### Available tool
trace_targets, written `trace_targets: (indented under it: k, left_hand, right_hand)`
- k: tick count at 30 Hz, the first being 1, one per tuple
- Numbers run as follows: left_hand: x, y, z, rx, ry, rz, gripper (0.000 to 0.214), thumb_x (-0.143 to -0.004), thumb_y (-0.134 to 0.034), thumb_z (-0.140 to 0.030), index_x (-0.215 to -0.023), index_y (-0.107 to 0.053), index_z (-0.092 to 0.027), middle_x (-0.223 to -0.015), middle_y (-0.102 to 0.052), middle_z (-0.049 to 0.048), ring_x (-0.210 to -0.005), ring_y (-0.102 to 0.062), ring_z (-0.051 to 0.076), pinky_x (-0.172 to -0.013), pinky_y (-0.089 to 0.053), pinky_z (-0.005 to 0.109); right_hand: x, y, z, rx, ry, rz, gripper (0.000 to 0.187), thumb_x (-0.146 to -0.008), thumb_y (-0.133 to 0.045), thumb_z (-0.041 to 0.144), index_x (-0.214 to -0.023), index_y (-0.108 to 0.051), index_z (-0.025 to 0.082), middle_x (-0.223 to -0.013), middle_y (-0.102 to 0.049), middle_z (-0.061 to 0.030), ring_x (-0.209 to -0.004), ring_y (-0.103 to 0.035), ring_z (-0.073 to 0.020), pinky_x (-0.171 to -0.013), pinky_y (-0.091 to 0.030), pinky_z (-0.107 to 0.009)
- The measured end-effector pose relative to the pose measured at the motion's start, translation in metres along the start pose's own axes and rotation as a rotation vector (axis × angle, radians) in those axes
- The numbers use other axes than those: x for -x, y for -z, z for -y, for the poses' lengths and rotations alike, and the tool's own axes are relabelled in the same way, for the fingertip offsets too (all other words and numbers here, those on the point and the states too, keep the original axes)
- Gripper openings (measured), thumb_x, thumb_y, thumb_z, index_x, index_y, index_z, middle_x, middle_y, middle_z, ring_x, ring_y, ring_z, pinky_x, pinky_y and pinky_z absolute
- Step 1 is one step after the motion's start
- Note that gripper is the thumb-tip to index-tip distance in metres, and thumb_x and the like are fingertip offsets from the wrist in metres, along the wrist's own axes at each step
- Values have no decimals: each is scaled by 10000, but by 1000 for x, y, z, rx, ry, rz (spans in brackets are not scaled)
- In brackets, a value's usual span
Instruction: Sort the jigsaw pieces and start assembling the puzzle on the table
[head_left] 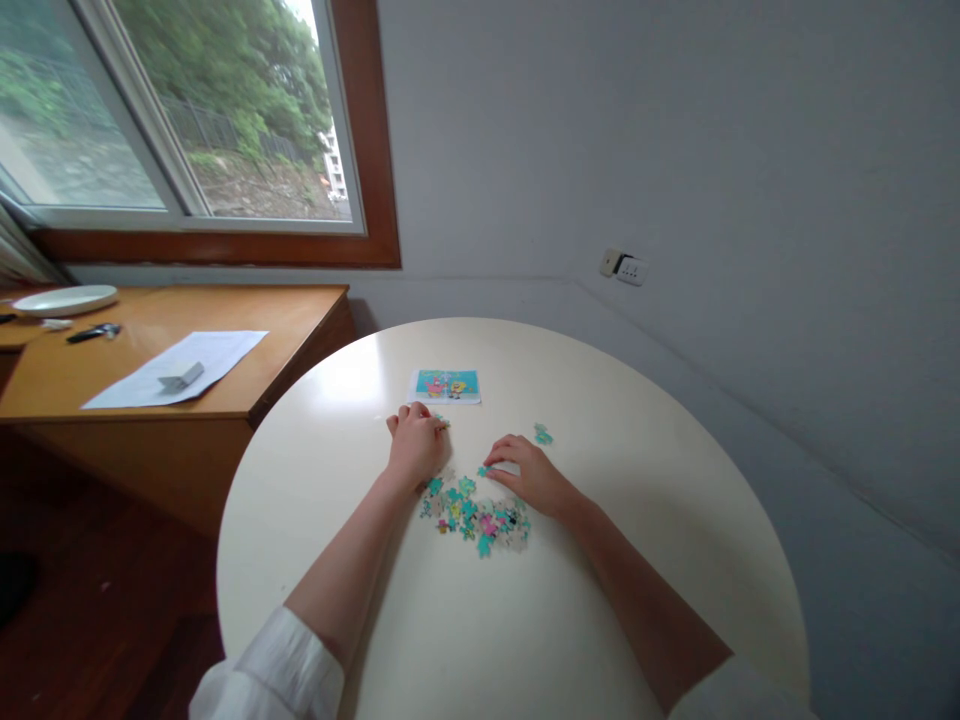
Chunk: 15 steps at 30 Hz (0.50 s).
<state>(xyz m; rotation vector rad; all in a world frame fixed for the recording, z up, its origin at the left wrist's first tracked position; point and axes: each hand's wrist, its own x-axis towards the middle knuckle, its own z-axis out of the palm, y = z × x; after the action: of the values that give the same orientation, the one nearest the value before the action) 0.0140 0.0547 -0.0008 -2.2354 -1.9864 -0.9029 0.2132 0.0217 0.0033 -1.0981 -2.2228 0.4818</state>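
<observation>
A loose pile of jigsaw puzzle pieces [469, 512], mostly teal with some pink, yellow and pale ones, lies on the round white table [480, 640]. My right hand [534, 474] is just above the pile, its thumb and fingertips closed on a small teal puzzle piece [482, 471]. Farther up and left, my left hand [415, 442] has its fingers curled down on a puzzle piece [444, 425] that they partly hide. Beyond it lies a picture card [448, 386] with cartoon figures on blue. A few teal pieces [543, 435] sit apart, beyond my right hand.
A wooden desk [300, 310] stands at the left, bearing a paper sheet [225, 350], a small white folded block [181, 376], a dark object [91, 333] and a white plate [67, 299]. Behind are a window [247, 120] and a wall with a socket [632, 270].
</observation>
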Motion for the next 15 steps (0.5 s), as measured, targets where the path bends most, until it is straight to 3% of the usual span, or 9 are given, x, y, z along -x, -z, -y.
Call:
trace_targets:
  k: [5, 11, 15]
  left_hand:
    - [-1, -2, 2, 39, -12, 4, 270, -714, -472, -126, -797, -710, -223, -916, -575, 83, -907, -467, 234, -807, -289, 415]
    - [-1, 2, 0, 75, -14, 6, 232, -698, -480, -110, -755, -685, -202, -920, -574, 77, -930, -483, 232, -823, -296, 405]
    - [-2, 6, -1, 119, -19, 14, 226, -697, -475, -98, -757, -674, -190, -914, -580, 71, -937, -491, 222, -833, -300, 394]
  right_hand:
    - [0, 0, 1, 19, 4, 4, 33, -778, -602, 189, -763, -629, 178, -847, -623, -58, -836, -556, -179, -782, -435, -329]
    - [-1, -1, 0, 53, 11, -39, 171, -844, -494, 180, -715, -606, 173, -764, -614, -56, -755, -545, -161, -721, -431, -300]
    - [-1, -1, 0, 33, -50, -72, 163, -832, -490, 178, -716, -603, 169, -716, -612, -36, -666, -543, -138, -636, -419, -261]
